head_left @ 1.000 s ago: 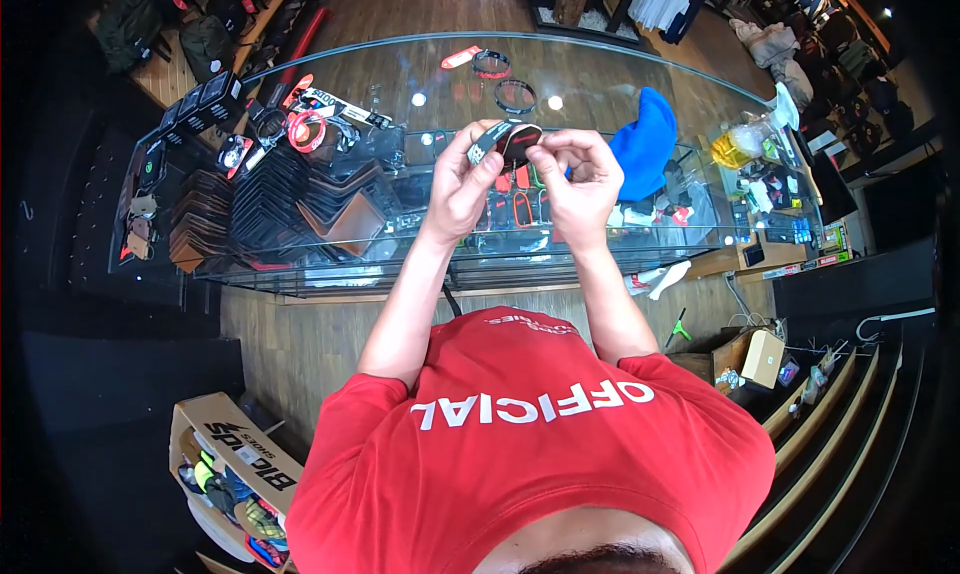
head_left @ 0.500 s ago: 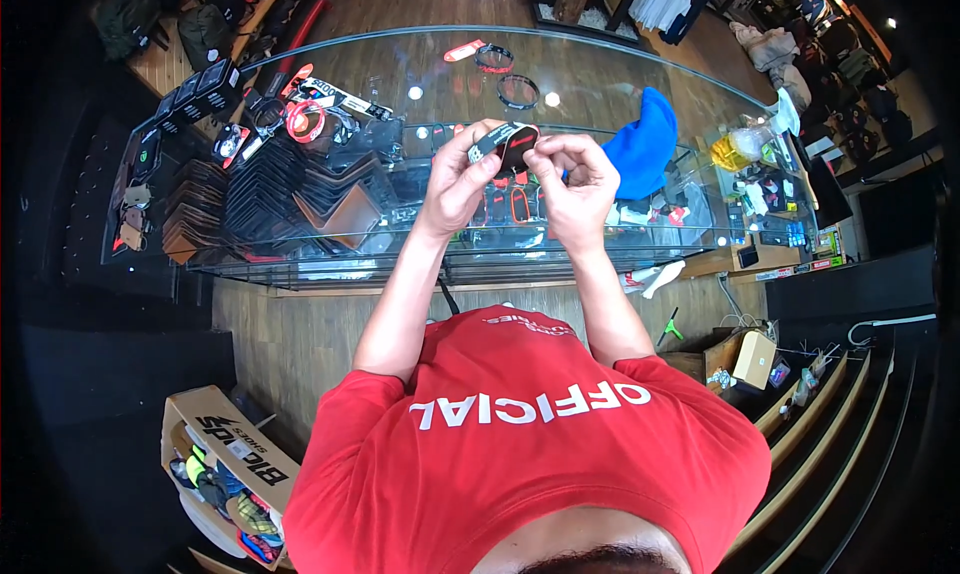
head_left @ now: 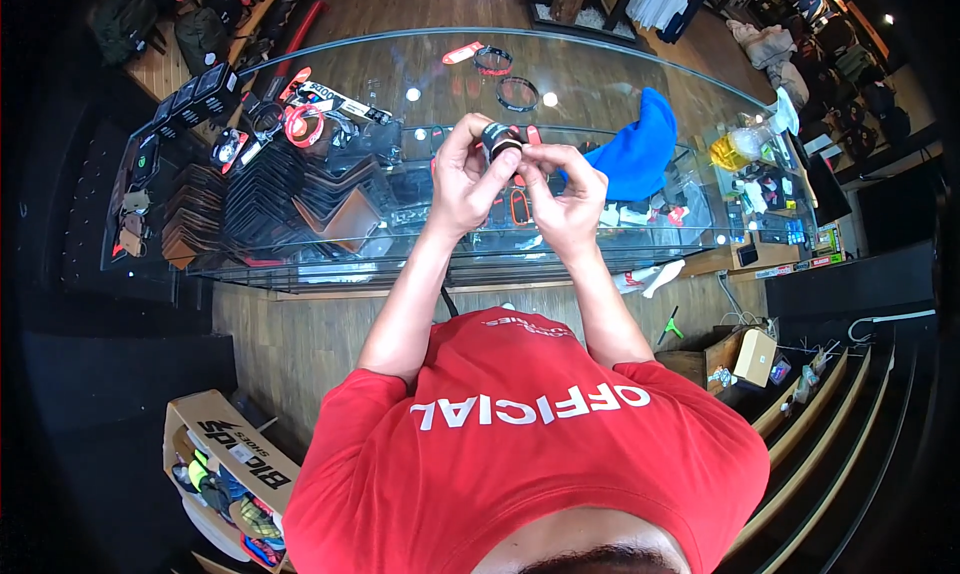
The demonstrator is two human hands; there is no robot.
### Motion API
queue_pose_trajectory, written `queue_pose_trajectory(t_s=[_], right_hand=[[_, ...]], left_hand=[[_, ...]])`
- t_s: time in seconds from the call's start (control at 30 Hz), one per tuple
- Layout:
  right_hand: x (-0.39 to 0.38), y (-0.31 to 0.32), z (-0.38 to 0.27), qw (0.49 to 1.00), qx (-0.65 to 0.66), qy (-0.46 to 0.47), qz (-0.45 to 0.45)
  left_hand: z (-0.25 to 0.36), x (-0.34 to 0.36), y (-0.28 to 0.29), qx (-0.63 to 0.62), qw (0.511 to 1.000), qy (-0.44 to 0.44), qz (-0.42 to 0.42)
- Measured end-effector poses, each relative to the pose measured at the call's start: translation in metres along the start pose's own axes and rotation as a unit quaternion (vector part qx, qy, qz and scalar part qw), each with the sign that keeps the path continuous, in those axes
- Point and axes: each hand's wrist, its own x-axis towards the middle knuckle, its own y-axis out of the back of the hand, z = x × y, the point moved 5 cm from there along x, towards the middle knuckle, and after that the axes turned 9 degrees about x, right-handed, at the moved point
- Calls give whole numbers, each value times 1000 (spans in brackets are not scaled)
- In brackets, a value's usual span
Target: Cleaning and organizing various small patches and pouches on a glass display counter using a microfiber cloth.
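My left hand (head_left: 462, 179) and my right hand (head_left: 566, 192) are raised together above a glass display counter (head_left: 380, 84). Between their fingertips they hold a small dark wrist strap with a round, watch-like body (head_left: 498, 140). My left thumb and fingers wrap its left side. My right fingers pinch its right end, where a bit of red shows. Both forearms rise from my red shirt at the bottom of the view.
On the counter lie two dark rings (head_left: 518, 94), a red tag (head_left: 462, 53), red-and-black watches (head_left: 300, 124) at the left and a blue cloth (head_left: 636, 154) at the right. Wallets (head_left: 300, 199) fill the case below. An open cardboard box (head_left: 215, 464) stands on the floor, lower left.
Both hands have stayed together on the strap, shifting it slightly; my fingers have re-gripped it. The view has moved a little.
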Motion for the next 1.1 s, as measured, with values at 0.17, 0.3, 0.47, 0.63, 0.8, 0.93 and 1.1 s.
queue_pose_trajectory(t_s=[0.17,0.3,0.47,0.63,0.8,0.93,1.1], right_hand=[[-3,3,16,999,36,-23,33],[-2,2,19,997,51,-37,40],[0,-1,23,995,76,-41,50],[-2,-2,25,994,92,-42,49],[16,2,21,979,185,-84,8],[17,-1,38,926,285,-199,-148],[9,0,55,933,273,-188,-137]], left_hand=[[5,3,7,75,995,58,-1],[10,7,7,162,986,26,-18],[24,13,3,313,945,-87,-44],[22,13,4,314,943,-106,-34],[17,11,4,260,963,-60,-43],[17,11,1,272,958,-65,-60],[14,10,-2,264,964,-16,0]])
